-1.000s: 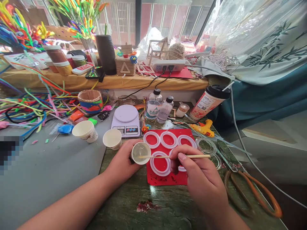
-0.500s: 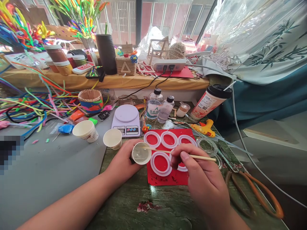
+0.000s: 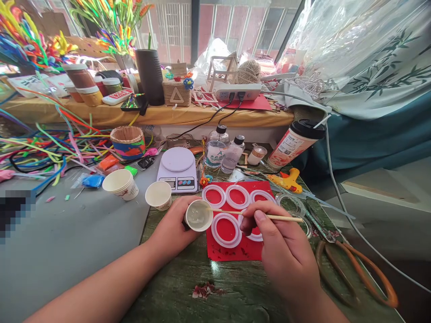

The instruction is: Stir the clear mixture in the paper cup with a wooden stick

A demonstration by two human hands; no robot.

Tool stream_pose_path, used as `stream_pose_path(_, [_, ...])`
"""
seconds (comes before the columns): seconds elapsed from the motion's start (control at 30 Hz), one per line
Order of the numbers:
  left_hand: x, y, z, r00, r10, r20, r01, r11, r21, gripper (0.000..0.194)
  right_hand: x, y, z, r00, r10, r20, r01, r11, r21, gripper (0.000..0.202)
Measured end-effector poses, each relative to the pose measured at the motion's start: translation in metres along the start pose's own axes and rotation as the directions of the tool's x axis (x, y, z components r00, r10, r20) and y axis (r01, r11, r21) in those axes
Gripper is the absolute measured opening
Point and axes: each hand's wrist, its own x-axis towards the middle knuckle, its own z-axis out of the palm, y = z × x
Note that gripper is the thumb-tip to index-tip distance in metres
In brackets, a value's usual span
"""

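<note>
My left hand [image 3: 178,222] is wrapped round a paper cup [image 3: 199,216], tilted so that its mouth faces me. Clear liquid with bubbles shows inside it. Between the fingers of my right hand [image 3: 278,237] is a thin wooden stick [image 3: 284,218], its far end reaching over the cup's rim. Below and behind my hands, several white ring molds [image 3: 226,230] lie on a red sheet [image 3: 218,254]; my right hand partly covers some of them. Another paper cup [image 3: 158,195] stands just left of my left hand.
Behind are a kitchen scale [image 3: 177,170], two clear bottles [image 3: 232,154] and a stack of paper cups [image 3: 120,185]. Large scissors [image 3: 367,269], a yellow glue gun [image 3: 289,180] and a lidded drink cup [image 3: 296,143] are on the right. Pipe cleaners [image 3: 43,143] litter the left.
My right hand and the stick have shifted very slightly, and the bubbles in the cup look different. My left hand keeps the cup in nearly the same place.
</note>
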Motion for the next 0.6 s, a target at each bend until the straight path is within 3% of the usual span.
stream_pose_path(0.2, [0.0002,0.0009,-0.0002,1.0,0.0,0.009,0.0,1.0,0.002,0.046,-0.0011,0.0021,0.0019,1.0,0.008,-0.008,-0.008,1.0,0.03,0.025])
stream_pose_path(0.3, [0.0008,0.0017,-0.0005,1.0,-0.002,0.001,0.002,1.0,0.006,0.045,-0.0028,0.0017,0.002,0.998,0.006,0.056,-0.009,0.999,0.046,0.026])
stream_pose_path(0.6, [0.0014,0.0007,-0.0002,1.0,0.023,-0.009,-0.023,1.0,0.019,0.045,-0.0024,0.0031,0.0004,0.998,-0.053,0.021,0.053,0.999,-0.009,0.026])
